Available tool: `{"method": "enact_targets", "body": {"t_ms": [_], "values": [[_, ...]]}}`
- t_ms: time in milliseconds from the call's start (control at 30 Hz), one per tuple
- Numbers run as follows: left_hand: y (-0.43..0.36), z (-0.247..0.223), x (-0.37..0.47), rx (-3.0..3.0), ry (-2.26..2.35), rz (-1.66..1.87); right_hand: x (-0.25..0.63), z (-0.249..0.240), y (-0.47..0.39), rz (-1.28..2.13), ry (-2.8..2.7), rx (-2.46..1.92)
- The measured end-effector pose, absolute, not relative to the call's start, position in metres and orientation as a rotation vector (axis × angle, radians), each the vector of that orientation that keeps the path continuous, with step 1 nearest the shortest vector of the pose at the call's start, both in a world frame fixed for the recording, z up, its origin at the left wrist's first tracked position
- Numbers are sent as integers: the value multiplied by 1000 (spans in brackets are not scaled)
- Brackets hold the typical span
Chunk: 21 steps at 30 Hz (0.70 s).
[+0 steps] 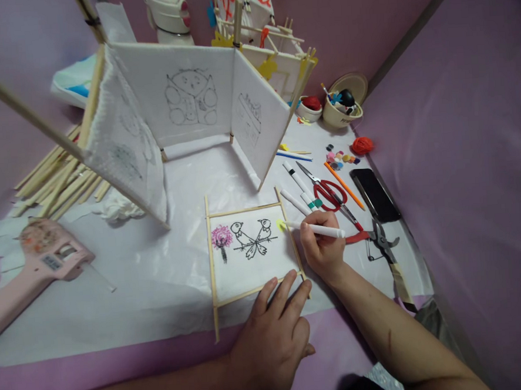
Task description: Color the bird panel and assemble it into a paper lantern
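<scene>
Stick-framed bird drawing (247, 272) lies flat on the white-covered bench (161, 307). At its near edge the left hand (279, 317) rests open, fingers extended over the frame's lower right corner. Beside its right edge, the right hand (323, 247) grips a white marker (331, 230), tip at a yellow patch on the drawing. Left of the drawing is a pink glue gun (48, 267); right of it, a black smartphone (375, 194). Behind the drawing stands a three-panel sketched screen (206, 113), with a white bottle (170, 12) beyond.
</scene>
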<state>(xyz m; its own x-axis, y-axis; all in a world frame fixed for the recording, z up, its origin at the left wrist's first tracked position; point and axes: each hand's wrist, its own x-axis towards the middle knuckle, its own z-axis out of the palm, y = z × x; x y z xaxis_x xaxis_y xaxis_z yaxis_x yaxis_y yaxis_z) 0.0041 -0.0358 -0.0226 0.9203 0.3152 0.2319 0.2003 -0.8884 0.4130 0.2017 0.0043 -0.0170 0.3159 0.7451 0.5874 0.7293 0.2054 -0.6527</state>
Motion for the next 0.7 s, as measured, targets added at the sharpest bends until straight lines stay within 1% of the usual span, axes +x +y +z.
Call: {"method": "enact_targets", "body": {"t_ms": [433,700], "values": [[-35,-22,4,2694,365,391,200,-9,6,110,-1487,-1624],[-35,-23,3,2691,366,390,200,-11,6,122,-1484,-1603]]}}
